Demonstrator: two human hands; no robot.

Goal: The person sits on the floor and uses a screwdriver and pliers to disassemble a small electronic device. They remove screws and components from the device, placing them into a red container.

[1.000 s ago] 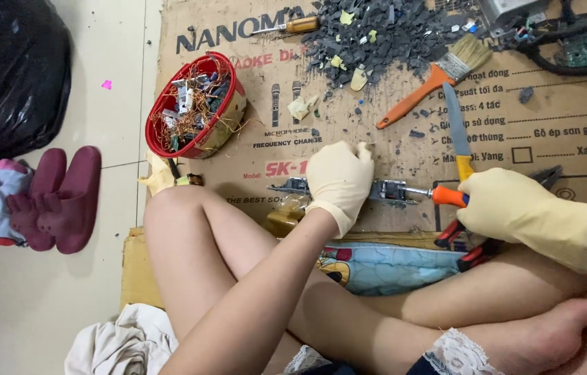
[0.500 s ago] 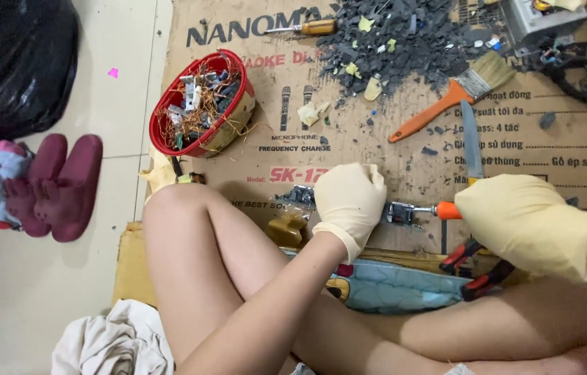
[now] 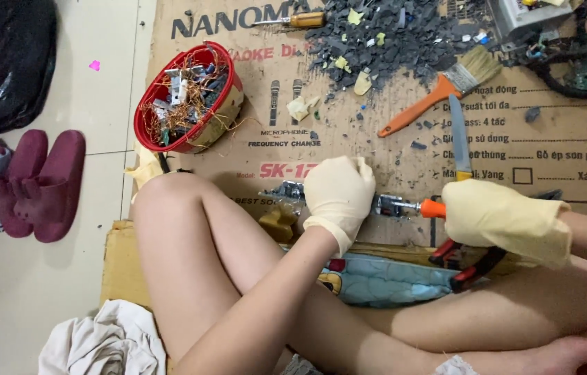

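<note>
left hand [image 3: 339, 191] in cream rubber glove clamps down on small metal part [image 3: 286, 192] on brown cardboard sheet [image 3: 571, 139], near knee. right hand [image 3: 498, 215], fingers wrapped round orange-handled screwdriver [image 3: 415, 207], tip at part. prying/unscrewing step; next needs steady push, firm hold-down.

A home floor used as a makeshift salvage workshop. Flattened cardboard [image 3: 391, 139] covers pale tiles [image 3: 99, 104]. On it lie plastic shards [image 3: 391, 42], a wire-filled red bowl [image 3: 189, 97] and a paintbrush [image 3: 439, 97]; slippers [image 3: 36, 184] sit beside.

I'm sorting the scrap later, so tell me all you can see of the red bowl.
The red bowl is round and looks like plastic, with a paler side wall showing at its lower right. It stands upright on the printed cardboard sheet, near its left edge, heaped with tangled copper wire and small grey metal parts. Neither gloved hand touches it.
</note>
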